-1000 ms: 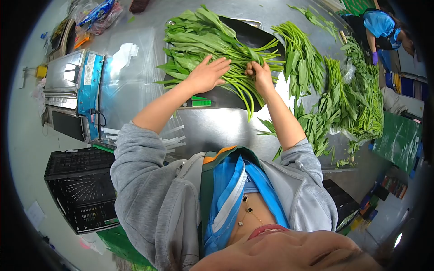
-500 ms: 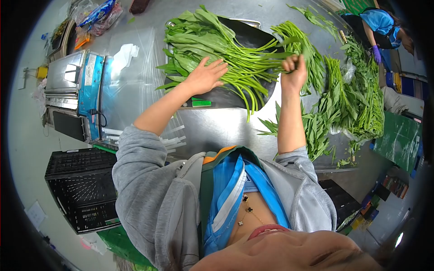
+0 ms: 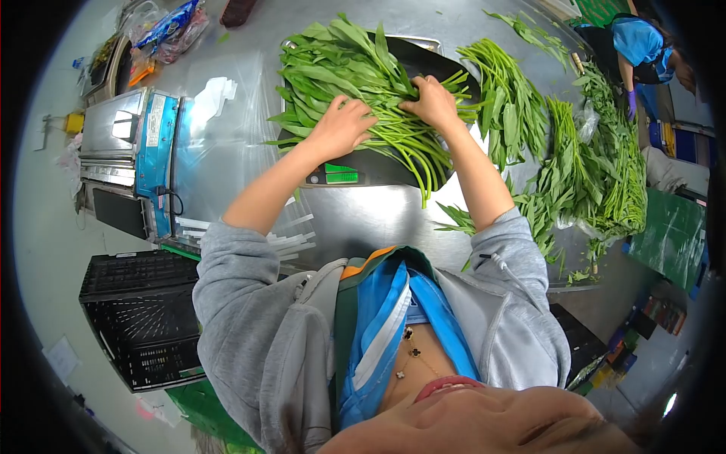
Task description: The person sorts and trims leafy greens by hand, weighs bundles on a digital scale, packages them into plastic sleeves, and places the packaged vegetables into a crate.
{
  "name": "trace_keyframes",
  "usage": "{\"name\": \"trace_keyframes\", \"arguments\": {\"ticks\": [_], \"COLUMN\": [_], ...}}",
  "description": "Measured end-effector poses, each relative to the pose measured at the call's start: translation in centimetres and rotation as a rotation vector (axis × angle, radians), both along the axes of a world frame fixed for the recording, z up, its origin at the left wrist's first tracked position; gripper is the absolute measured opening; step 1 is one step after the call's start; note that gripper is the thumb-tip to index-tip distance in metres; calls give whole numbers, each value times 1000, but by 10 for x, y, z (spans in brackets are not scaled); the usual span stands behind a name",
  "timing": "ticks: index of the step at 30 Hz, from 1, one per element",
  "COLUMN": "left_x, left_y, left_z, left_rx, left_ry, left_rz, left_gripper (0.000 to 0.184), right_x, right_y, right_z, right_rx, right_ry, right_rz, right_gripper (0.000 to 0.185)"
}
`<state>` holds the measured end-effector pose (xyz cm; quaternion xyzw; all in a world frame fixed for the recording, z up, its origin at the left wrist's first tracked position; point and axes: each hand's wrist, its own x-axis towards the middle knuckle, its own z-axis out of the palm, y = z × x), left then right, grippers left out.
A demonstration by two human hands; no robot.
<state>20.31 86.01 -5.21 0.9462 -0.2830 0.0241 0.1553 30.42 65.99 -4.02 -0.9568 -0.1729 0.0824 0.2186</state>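
A big bunch of water spinach (image 3: pixel 340 76) lies on a black tray (image 3: pixel 370 172), its leaves to the left and its pale stems to the right. My left hand (image 3: pixel 339 127) rests on top of the bunch, fingers apart and slightly bent. Further right, my right hand (image 3: pixel 435 104) has its fingers curled into the stems and leaves, with its fingertips partly hidden. Below the bunch, a small green display (image 3: pixel 340 175) shows at the tray's near edge. Another bundle of water spinach (image 3: pixel 503 98) lies just right of the tray.
More bundles of greens (image 3: pixel 578 170) cover the table's right side. At left are clear plastic bags (image 3: pixel 234 159), a blue-sided machine (image 3: pixel 155 144) and a black crate (image 3: pixel 140 318). A person in blue (image 3: pixel 639 45) with a purple glove stands at the far right.
My right hand has moved left from the stem ends at the right into the middle of the bunch. My left hand stays on the greens, its fingers more bent.
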Motion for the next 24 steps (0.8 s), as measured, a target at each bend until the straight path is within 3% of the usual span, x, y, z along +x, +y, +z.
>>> {"name": "trace_keyframes", "arguments": {"ticks": [3, 7, 11, 15, 17, 20, 22, 24], "left_x": [-7, -9, -10, -10, -9, -8, -11, -14], "left_y": [6, 8, 7, 9, 9, 9, 6, 4], "left_z": [-8, -6, -5, -6, -4, 3, 11, 17], "left_rx": [-35, -1, 0, -48, -66, -106, -132, -166], "left_ry": [-16, -65, -95, -93, -104, -129, -147, -162], "left_rz": [-5, -6, 0, -5, -4, -11, -46, -50], "left_gripper": [37, 38, 37, 36, 36, 34, 32, 32], "right_x": [20, 48, 46, 41, 37, 30, 21, 18], "right_y": [-2, -15, -20, -25, -25, -23, -20, -24], "right_z": [-4, -16, -31, -43, -39, -31, -4, 8], "right_rx": [-77, 214, 150, 395, 739, 786, 899, 699], "right_ry": [12, 233, 85, 55, 131, 80, 99, -89], "right_rz": [-27, -112, -124, -109, -205, -80, -170, -58], "right_gripper": [45, 53, 52, 42, 32, 26, 25, 25]}}
